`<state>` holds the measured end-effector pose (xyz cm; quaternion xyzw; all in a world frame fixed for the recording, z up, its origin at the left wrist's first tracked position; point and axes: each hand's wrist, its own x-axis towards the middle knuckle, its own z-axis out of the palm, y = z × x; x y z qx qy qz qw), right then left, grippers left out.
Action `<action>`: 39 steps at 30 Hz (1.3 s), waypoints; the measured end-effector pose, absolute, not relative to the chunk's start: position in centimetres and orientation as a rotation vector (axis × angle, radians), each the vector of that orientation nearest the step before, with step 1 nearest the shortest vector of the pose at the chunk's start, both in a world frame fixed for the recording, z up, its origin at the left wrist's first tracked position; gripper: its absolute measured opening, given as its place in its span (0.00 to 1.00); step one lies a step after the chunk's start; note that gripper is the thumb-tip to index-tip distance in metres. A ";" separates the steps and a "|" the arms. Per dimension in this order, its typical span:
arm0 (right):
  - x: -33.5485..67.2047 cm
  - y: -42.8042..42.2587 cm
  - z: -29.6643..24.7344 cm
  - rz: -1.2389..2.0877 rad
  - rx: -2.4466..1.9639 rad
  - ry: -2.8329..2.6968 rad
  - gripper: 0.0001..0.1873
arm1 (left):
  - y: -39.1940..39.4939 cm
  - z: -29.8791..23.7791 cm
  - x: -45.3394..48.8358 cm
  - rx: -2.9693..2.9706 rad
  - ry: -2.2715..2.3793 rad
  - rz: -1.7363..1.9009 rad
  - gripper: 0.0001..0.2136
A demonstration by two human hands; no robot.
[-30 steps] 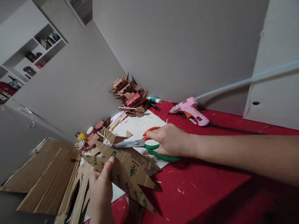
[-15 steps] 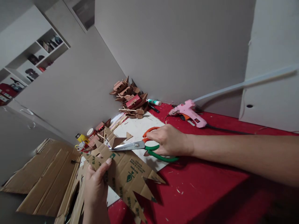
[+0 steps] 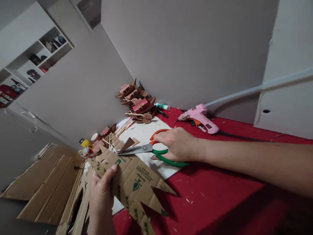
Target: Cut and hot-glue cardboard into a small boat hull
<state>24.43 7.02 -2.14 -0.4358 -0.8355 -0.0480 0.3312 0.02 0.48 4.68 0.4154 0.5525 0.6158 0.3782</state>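
My left hand (image 3: 104,186) grips a brown cardboard piece (image 3: 137,182) with green print, thumb on top and fingers hidden underneath. Pointed zigzag cuts run along the piece's lower right edge. In my right hand (image 3: 179,145) is a pair of scissors (image 3: 144,148) with one orange and one green handle loop. Their blades reach left to the upper edge of the cardboard, beside a small triangular flap (image 3: 127,143) that stands up. The blades look nearly closed there.
Behind the hands, brown model boats (image 3: 139,104) are stacked by the wall. A pink glue gun (image 3: 201,117) lies on the red tabletop (image 3: 207,199) at right. Cups (image 3: 95,137) and sticks (image 3: 123,128) stand or lie at the back left; large cardboard sheets (image 3: 49,186) fill the left.
The scissors have shifted slightly right and up against the cardboard, and the small flap sits a little differently by the blades. My left hand keeps its hold.
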 end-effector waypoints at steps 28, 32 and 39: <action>24.5 7.1 -2.8 -0.217 -1.004 -2.263 0.22 | -0.6 5.8 0.2 1.093 1.496 1.385 0.18; 24.6 7.1 -2.9 -0.194 -0.969 -2.258 0.19 | -0.5 5.8 0.1 1.084 1.514 1.395 0.16; 24.7 7.5 -3.6 -0.204 -0.816 -2.203 0.16 | 0.0 5.7 -1.1 1.082 1.466 1.347 0.15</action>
